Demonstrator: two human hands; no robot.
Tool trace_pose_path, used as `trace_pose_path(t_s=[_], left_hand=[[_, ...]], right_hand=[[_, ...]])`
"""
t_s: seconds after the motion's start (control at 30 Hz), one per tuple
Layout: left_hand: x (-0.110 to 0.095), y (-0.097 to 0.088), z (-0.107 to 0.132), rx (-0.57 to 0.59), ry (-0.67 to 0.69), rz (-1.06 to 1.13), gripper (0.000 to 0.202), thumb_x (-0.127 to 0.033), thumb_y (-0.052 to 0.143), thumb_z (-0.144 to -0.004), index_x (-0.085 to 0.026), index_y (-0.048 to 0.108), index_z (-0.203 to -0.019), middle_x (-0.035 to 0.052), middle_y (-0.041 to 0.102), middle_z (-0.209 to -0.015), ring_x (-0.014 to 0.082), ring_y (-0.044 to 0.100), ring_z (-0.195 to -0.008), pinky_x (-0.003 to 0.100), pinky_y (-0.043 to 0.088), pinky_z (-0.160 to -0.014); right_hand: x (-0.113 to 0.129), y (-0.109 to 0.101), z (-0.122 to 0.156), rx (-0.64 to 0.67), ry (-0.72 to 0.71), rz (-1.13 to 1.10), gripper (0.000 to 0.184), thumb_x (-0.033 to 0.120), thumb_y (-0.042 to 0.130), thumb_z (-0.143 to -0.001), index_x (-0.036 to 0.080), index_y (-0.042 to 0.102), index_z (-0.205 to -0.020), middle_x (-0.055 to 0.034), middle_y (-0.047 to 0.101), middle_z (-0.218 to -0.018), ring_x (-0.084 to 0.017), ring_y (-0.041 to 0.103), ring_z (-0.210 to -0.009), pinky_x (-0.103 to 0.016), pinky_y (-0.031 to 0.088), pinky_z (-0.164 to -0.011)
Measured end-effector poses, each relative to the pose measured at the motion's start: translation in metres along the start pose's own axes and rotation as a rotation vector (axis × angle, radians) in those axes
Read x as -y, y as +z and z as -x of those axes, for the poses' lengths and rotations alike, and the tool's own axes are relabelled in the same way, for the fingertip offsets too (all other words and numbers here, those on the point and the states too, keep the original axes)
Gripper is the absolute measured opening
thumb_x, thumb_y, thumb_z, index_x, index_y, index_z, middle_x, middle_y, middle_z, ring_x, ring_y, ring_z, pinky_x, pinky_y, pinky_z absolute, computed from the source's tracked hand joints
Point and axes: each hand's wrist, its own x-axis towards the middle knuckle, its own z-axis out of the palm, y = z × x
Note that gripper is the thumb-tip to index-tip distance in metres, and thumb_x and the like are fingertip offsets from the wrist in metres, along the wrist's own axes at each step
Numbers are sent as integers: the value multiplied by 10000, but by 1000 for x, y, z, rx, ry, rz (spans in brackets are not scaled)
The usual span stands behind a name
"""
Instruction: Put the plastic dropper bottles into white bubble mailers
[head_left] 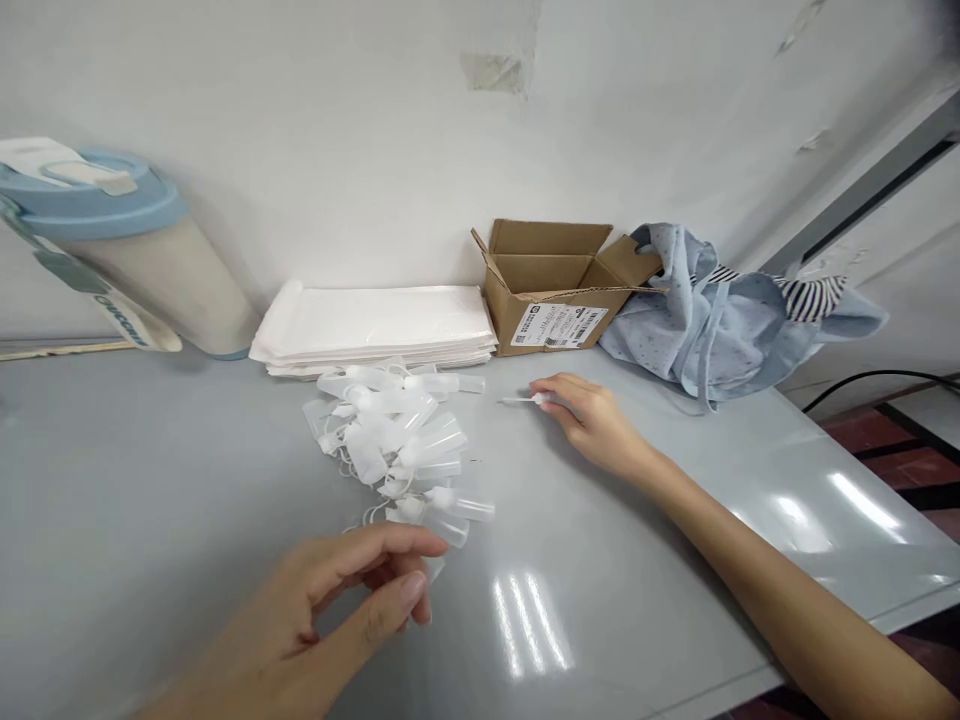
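My right hand (589, 420) is near the cardboard box, thumb and fingers pinching a small white needle tip (538, 398) whose thin stem points left. To its left lies a pile of translucent plastic squeeze bottles (382, 425), many with white caps on thin loops. My left hand (352, 600) hovers at the near end of that pile, fingers loosely curled and the thumb apart from the index finger. Nothing shows between them. Just beyond these fingertips, a pale plastic piece (433, 568) is partly hidden.
Against the wall stand a stack of white sheets or pouches (375, 325), an open cardboard box (559, 325) with labels, and a crumpled light-blue cloth (675, 330). A large blue-lidded tumbler (165, 270) is at the left. The grey tabletop (187, 480) ends at the right.
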Motion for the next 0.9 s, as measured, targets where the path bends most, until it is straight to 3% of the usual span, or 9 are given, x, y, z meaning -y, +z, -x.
trace_pose_path(t_s=[0.1,0.23,0.33,0.4,0.53,0.67,0.9], left_hand=[[3,-5,-5,51,53,-15,351,-556,500,-904,-291,668,-1063,-10,685,-773,174,663,-761,253,548,-761],[-1,-4,-6,38,77,1,413,-548,462,-927,-288,585,-1223,1,679,-837,165,652,-762,253,541,-721],[-8,1,-5,-2,76,-1,429,-521,478,-922,-277,556,-1266,10,672,-884,163,634,-758,246,527,-673],[-12,4,-4,3,118,-30,386,-484,470,-934,-265,573,-1235,10,668,-879,161,626,-760,228,513,-639],[-13,8,-4,8,245,-128,276,-426,467,-948,-271,641,-1096,2,680,-826,172,626,-749,190,438,-495],[-12,9,-5,-42,391,-215,260,-340,434,-968,-260,669,-891,-28,651,-701,142,595,-619,211,422,-532],[-12,11,-6,28,404,-266,327,-331,406,-982,-225,626,-764,-36,615,-640,118,566,-579,194,399,-520]], right_hand=[[30,-4,13,32,47,-172,264,361,468,-972,209,668,-1055,-78,712,-1006,-233,652,-901,-363,516,-774],[66,-5,31,200,75,-452,266,396,489,-976,220,656,-1083,-41,739,-942,-174,677,-821,-298,532,-722],[76,0,38,396,211,-895,263,384,568,-943,210,624,-1132,-36,728,-864,-127,611,-696,-265,487,-657],[78,6,40,459,272,-1050,280,385,605,-925,200,614,-1136,-35,718,-843,-105,560,-649,-252,453,-631],[79,19,44,513,309,-1121,309,404,638,-903,189,608,-1122,-33,706,-825,-95,532,-633,-244,420,-614],[80,27,46,552,321,-1127,358,441,660,-877,187,602,-1121,-31,698,-802,-110,566,-654,-242,400,-583],[85,28,51,548,276,-1179,281,375,612,-929,188,602,-1138,-23,686,-801,-88,547,-660,-216,382,-580]])
